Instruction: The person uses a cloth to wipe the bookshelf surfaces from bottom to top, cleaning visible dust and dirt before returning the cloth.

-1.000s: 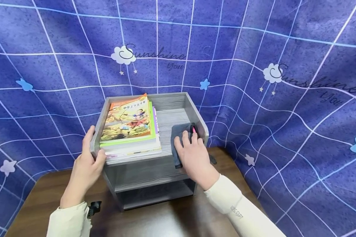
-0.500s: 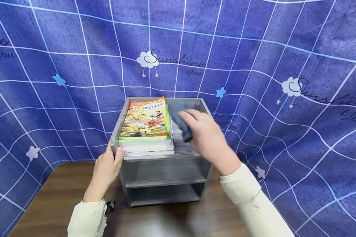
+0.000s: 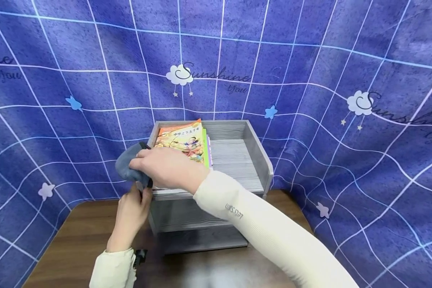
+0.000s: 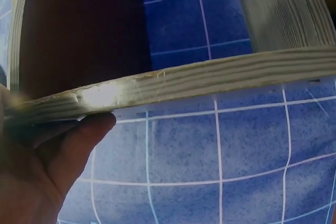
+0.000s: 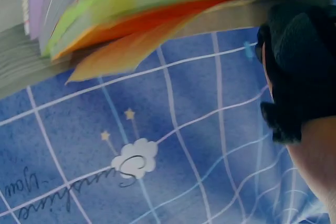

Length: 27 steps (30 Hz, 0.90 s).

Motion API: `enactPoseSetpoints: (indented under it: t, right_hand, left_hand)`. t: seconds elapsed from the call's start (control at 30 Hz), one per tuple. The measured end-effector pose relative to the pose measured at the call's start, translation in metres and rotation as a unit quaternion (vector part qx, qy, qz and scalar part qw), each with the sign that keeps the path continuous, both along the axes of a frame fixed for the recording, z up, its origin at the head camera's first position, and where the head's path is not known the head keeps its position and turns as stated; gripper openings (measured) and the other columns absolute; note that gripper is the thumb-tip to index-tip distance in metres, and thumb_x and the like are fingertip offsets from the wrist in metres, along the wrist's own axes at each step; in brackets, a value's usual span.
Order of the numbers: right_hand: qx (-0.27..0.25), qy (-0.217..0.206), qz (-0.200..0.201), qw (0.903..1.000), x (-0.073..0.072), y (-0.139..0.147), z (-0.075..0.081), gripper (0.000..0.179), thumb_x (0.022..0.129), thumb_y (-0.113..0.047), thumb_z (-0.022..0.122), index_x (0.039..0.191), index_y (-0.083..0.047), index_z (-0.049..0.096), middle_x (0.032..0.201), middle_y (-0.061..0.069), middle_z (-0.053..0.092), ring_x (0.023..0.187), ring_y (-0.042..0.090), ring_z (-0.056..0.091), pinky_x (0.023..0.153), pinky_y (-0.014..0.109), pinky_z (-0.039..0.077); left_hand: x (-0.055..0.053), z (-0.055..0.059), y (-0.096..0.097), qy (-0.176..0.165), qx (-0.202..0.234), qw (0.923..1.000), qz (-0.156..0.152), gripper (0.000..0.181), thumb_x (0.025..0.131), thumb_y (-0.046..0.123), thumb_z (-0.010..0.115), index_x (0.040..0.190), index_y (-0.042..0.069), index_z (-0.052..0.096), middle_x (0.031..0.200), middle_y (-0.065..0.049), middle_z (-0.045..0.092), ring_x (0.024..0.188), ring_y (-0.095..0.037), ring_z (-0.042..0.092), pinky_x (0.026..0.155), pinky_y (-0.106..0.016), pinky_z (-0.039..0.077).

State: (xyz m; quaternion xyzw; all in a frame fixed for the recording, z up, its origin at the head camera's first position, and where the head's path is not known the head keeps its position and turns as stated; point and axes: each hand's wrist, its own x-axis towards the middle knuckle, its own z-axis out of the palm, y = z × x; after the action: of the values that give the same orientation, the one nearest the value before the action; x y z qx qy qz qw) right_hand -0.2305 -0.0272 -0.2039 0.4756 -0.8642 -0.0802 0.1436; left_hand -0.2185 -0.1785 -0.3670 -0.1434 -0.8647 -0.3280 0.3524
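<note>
Right hand [image 3: 167,166] grips soft blue-grey cloth [image 3: 127,165]; left hand [image 3: 130,210], just below, pinches left side of grey wood-grain shelf [image 3: 234,160].

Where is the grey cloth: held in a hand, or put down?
Held: in the head view, the right hand grips the grey cloth at the left side of the shelf.

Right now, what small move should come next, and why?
Perhaps slide the blue-grey fabric cloth rearward along the left wall of the grey wood-grain shelf unit: the right grip holds it over that wall's front end, beside the left grip, so moving away likely avoids a bump.
</note>
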Motion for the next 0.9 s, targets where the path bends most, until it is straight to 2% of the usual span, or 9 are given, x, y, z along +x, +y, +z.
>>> enactPoseSetpoints:
  t: [0.1,0.2,0.37,0.47,0.6,0.7,0.8,0.9]
  right_hand:
    - [-0.004,-0.041,-0.018,0.999,-0.015,-0.002,0.005,0.025,0.089,-0.004,0.064,0.11,-0.016,0.068,0.099,-0.001,0.064,0.09,0.017,0.064,0.085,0.031,0.05]
    - [-0.009,-0.074,-0.037,0.9965,-0.028,-0.008,0.012,0.029,0.089,-0.001,0.06,0.112,-0.015,0.07,0.097,0.0,0.066,0.09,0.018,0.063,0.083,0.031,0.051]
    - [-0.012,-0.115,-0.085,0.9896,-0.054,-0.017,0.025,0.044,0.091,-0.001,0.056,0.127,-0.023,0.07,0.109,-0.001,0.07,0.099,0.017,0.064,0.087,0.028,0.05]
    - [-0.005,-0.123,-0.107,0.9866,-0.07,-0.02,0.03,0.044,0.092,-0.003,0.058,0.128,-0.025,0.07,0.11,-0.001,0.071,0.101,0.018,0.064,0.09,0.027,0.048]
    - [0.009,-0.125,-0.132,0.9833,-0.093,-0.023,0.034,0.033,0.093,-0.007,0.06,0.121,-0.021,0.072,0.111,0.001,0.07,0.103,0.018,0.061,0.093,0.027,0.047]
    - [0.002,-0.135,-0.154,0.9788,-0.109,-0.025,0.034,0.02,0.094,-0.009,0.06,0.11,-0.016,0.072,0.112,0.002,0.068,0.101,0.016,0.059,0.093,0.027,0.046]
    - [-0.017,-0.156,-0.199,0.9674,-0.122,-0.025,0.032,0.013,0.095,-0.01,0.058,0.101,-0.015,0.068,0.112,0.002,0.067,0.1,0.016,0.059,0.09,0.031,0.048]
    - [-0.039,-0.174,-0.25,0.9517,-0.132,-0.022,0.03,0.01,0.097,-0.012,0.057,0.099,-0.017,0.065,0.116,0.001,0.065,0.1,0.016,0.059,0.088,0.039,0.05]
  left_hand:
    - [0.0,-0.002,0.001,0.0,0.01,0.9999,0.007,0.021,0.098,0.015,0.054,0.085,0.0,0.049,0.063,-0.027,0.056,0.064,-0.058,0.059,0.059,-0.068,0.04]
    - [0.001,-0.002,0.001,-0.012,0.016,0.9996,0.018,0.023,0.1,0.02,0.053,0.089,-0.001,0.052,0.077,-0.035,0.062,0.077,-0.061,0.061,0.065,-0.069,0.041]
    - [-0.001,0.001,0.002,-0.016,0.015,0.9995,0.021,0.023,0.1,0.02,0.052,0.091,-0.001,0.053,0.077,-0.033,0.063,0.078,-0.059,0.062,0.066,-0.067,0.042]
    - [-0.002,0.003,0.003,-0.011,0.013,0.9997,0.016,0.022,0.099,0.019,0.052,0.092,-0.002,0.054,0.074,-0.03,0.062,0.076,-0.058,0.062,0.065,-0.067,0.042]
    - [-0.001,0.004,0.002,-0.01,0.011,0.9997,0.018,0.021,0.098,0.018,0.052,0.092,-0.002,0.054,0.072,-0.028,0.061,0.073,-0.057,0.061,0.063,-0.066,0.042]
    - [0.0,0.004,0.002,-0.011,0.01,0.9995,0.027,0.022,0.098,0.019,0.052,0.092,-0.002,0.054,0.072,-0.028,0.061,0.073,-0.057,0.061,0.063,-0.065,0.042]
    - [0.0,0.003,0.002,-0.017,0.008,0.9993,0.032,0.023,0.098,0.019,0.052,0.094,-0.003,0.055,0.074,-0.03,0.062,0.074,-0.057,0.062,0.064,-0.065,0.043]
    - [-0.001,0.003,0.004,-0.029,0.008,0.999,0.032,0.024,0.099,0.02,0.052,0.097,-0.004,0.055,0.077,-0.031,0.063,0.077,-0.057,0.062,0.065,-0.065,0.044]
